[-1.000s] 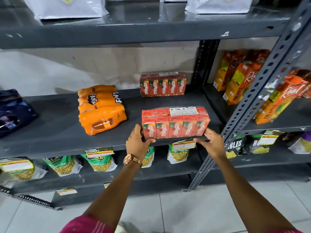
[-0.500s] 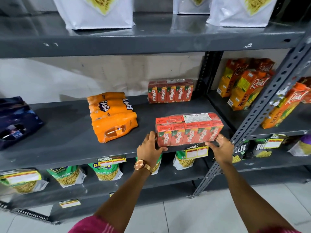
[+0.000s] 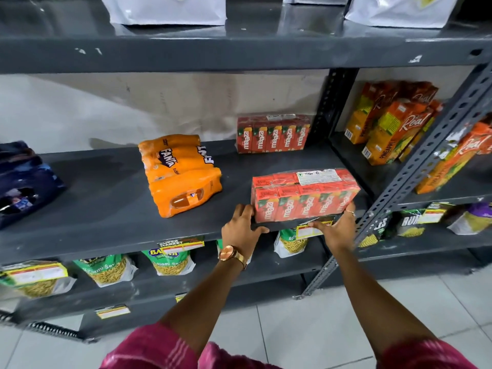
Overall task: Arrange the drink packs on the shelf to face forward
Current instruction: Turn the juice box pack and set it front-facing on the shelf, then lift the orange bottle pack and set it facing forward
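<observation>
Squaring the front Maaza pack (image 3: 303, 198) at the shelf (image 3: 111, 209) lip

Left hand (image 3: 241, 226) cups its 9 o'clock corner, right hand (image 3: 336, 229) its 4 o'clock corner, fingers curled loosely; push evenly so labels sit flush, not overhanging.

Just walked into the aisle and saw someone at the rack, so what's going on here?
A person is straightening drinks on the grey shelf. Both hands hold the front Maaza pack at the shelf's front edge: the left hand at its left corner, the right hand under its right end. Its labels face forward. A second Maaza pack stands at the back, and the Fanta pack lies flat, untouched.
</observation>
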Tool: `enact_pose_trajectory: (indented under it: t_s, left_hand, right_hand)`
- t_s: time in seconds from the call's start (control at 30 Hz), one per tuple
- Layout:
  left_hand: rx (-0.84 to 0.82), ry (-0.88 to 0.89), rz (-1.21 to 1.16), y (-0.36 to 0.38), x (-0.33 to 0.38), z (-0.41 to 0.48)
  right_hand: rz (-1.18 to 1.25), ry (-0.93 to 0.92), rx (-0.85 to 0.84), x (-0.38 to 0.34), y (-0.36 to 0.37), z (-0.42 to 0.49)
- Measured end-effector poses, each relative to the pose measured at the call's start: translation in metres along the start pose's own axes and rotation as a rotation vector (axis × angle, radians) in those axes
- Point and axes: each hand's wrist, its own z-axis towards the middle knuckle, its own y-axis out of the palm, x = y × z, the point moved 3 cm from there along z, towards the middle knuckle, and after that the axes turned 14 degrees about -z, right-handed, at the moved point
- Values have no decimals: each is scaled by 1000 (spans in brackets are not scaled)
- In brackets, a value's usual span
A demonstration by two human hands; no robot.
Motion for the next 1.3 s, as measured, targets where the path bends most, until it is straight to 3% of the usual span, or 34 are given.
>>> enact_pose_trajectory:
  t_s: [0.4, 0.67, 0.87, 0.97, 1.07, 1.2, 1.3]
  left_hand:
    - [90, -63, -140, 4, 7, -1]
    - [25, -44, -188, -3, 2, 8]
    - [-43, -61, -226, -10, -3, 8]
    - [124, 67, -313, -48, -3, -7]
    - [384, 359, -371, -122, 6, -1]
    - [375, 333, -105, -207, -12, 81]
    - [162, -10, 66, -228, -52, 159]
  right_hand:
    - [-70, 10, 28, 10, 12, 20]
    - [16, -39, 66, 5, 10, 7]
    - [55, -29, -6, -2, 2, 2]
    - [243, 62, 112, -18, 2, -35]
    - [372, -26, 230, -52, 38, -110]
    - [408, -213, -73, -139, 99, -175]
    - [500, -77, -301, -204, 152, -174]
